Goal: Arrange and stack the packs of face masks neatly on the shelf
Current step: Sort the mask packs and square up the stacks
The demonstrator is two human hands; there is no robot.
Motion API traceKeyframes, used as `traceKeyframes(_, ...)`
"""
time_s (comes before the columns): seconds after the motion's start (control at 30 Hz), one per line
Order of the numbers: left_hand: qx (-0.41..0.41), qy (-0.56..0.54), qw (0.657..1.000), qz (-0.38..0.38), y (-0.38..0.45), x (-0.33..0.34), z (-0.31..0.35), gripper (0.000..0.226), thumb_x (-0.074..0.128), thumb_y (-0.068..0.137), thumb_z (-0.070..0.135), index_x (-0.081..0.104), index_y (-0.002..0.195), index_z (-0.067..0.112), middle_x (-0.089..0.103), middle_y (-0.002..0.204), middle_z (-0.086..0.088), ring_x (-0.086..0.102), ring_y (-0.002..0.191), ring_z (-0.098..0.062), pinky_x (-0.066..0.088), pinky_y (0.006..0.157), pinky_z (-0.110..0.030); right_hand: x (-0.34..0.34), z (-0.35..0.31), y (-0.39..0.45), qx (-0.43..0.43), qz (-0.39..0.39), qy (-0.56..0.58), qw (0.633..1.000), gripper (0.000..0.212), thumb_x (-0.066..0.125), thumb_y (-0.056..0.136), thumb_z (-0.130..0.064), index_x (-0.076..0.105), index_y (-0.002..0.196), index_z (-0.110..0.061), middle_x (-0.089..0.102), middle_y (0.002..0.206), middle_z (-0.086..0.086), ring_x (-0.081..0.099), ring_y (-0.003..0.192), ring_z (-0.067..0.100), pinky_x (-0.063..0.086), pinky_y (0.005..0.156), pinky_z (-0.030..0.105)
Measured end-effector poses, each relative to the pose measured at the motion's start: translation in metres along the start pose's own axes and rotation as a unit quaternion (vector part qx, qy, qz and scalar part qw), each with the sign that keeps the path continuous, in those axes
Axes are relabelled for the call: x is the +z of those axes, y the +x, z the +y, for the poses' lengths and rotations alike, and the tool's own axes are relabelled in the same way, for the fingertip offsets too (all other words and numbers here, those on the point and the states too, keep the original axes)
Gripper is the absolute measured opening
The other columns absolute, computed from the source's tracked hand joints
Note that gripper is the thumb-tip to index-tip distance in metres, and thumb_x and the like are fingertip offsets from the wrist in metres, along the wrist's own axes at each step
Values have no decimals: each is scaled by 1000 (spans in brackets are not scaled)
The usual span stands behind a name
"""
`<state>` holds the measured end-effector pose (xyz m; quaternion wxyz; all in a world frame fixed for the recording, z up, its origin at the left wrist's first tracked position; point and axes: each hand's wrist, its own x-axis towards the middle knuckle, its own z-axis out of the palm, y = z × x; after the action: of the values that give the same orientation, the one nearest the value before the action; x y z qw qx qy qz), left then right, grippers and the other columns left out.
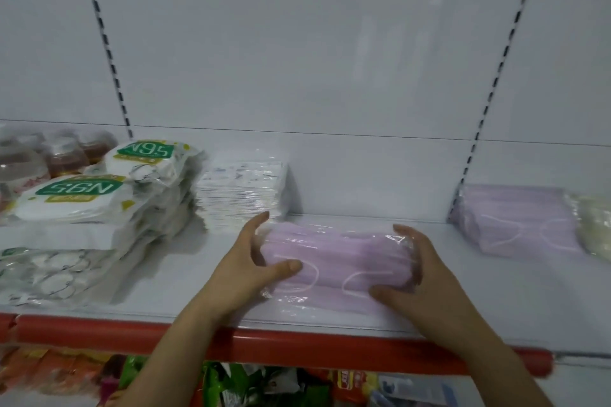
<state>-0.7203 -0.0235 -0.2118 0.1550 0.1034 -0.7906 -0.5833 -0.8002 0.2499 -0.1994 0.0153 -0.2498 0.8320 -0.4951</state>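
Lying flat on the white shelf (496, 301), the pink mask pack (337, 269) has its long axis running left to right, parallel to the shelf's red front edge (264, 340), with the white ear loops of the top mask facing up. It sits near the front of the shelf, roughly midway between the two slotted uprights of the back panel.

The left hand (246, 271) grips the pack's left end: its thumb lies curled over the top face and its fingers (258, 225) reach round the far corner. The right hand (420, 281) holds the right end the same way, thumb on the near top face and fingers curved against the wrapped end.

Just behind and left of the pack stands a stack of white mask packs (243, 195). Further left of the pack is a leaning pile of N95 bags (99, 195), with bottles of brownish liquid (62, 155) behind that pile. Well to the right of the pack, past the right upright, lies a second pink pack (519, 218), touching a pale yellowish pack (595, 225) at the frame's edge.

Behind everything rises a plain white back panel (314, 43). Below the pack, under the red edge, coloured packets (264, 383) crowd a lower shelf; they are too blurred to make out.
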Motion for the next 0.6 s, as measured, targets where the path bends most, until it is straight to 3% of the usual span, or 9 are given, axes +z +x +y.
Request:
traceKeyframes(0.07, 14, -20, 1000, -16, -1, 6, 3, 95, 91, 70, 29, 35, 144, 48, 63, 126, 9, 69, 101, -6, 59, 78, -23, -7, 10, -3, 22, -11, 13, 1000, 77, 88, 71, -28, 39, 127, -49, 61, 118, -20, 60, 97, -9, 48, 81, 17)
traceKeyframes(0.1, 10, -35, 999, -35, 0, 7, 3, 94, 92, 70, 25, 36, 143, 46, 66, 124, 11, 69, 102, -5, 60, 81, -27, -9, 12, -3, 26, -8, 22, 999, 78, 88, 70, -29, 38, 128, -47, 60, 118, -19, 60, 97, -8, 49, 81, 17)
traceKeyframes(0.17, -3, -72, 995, -63, 0, 8, 4, 88, 90, 71, 17, 41, 140, 42, 71, 120, 5, 71, 103, -13, 60, 86, -38, -10, 11, 0, 28, 2, 23, 999, 80, 89, 69, -30, 38, 129, -46, 61, 112, -16, 60, 88, -8, 50, 78, 16)
traceKeyframes(0.23, 10, -90, 994, -55, -1, 11, 8, 78, 87, 75, 12, 46, 137, 38, 73, 117, -3, 72, 105, -21, 59, 88, -40, -9, 9, 1, 13, 29, 25, 999, 71, 88, 70, -25, 44, 121, -49, 62, 103, -14, 60, 77, -4, 49, 69, 11)
traceKeyframes(0.3, 43, -59, 997, -28, -3, 18, 14, 68, 84, 78, 11, 50, 131, 37, 73, 113, -2, 72, 101, -20, 60, 83, -32, -14, 10, -1, 7, 57, 41, 998, 70, 89, 70, -24, 45, 119, -51, 61, 110, -20, 62, 91, -3, 50, 75, 13)
traceKeyframes(0.43, 45, 50, 996, -59, -8, 24, 15, 69, 86, 78, 28, 43, 128, 47, 69, 104, 1, 65, 74, -16, 59, 64, -29, -31, 19, -12, 32, 7, 15, 999, 89, 90, 69, -31, 33, 134, -53, 53, 120, -25, 57, 104, -4, 46, 79, 14)
traceKeyframes(0.5, 38, 69, 993, -88, -10, 27, 15, 71, 85, 78, 31, 39, 129, 48, 69, 111, 12, 69, 88, -7, 61, 76, -31, -33, 19, -15, 34, 10, 4, 999, 79, 88, 72, -29, 39, 129, -51, 58, 114, -23, 59, 103, -2, 47, 80, 16)
traceKeyframes(0.6, 66, 54, 994, -68, -3, 44, 23, 61, 83, 80, 24, 46, 125, 42, 67, 115, 26, 65, 107, 3, 56, 96, -35, -40, 20, -17, 12, 48, 7, 999, 57, 84, 77, -20, 52, 120, -40, 67, 106, -21, 63, 98, -5, 49, 80, 15)
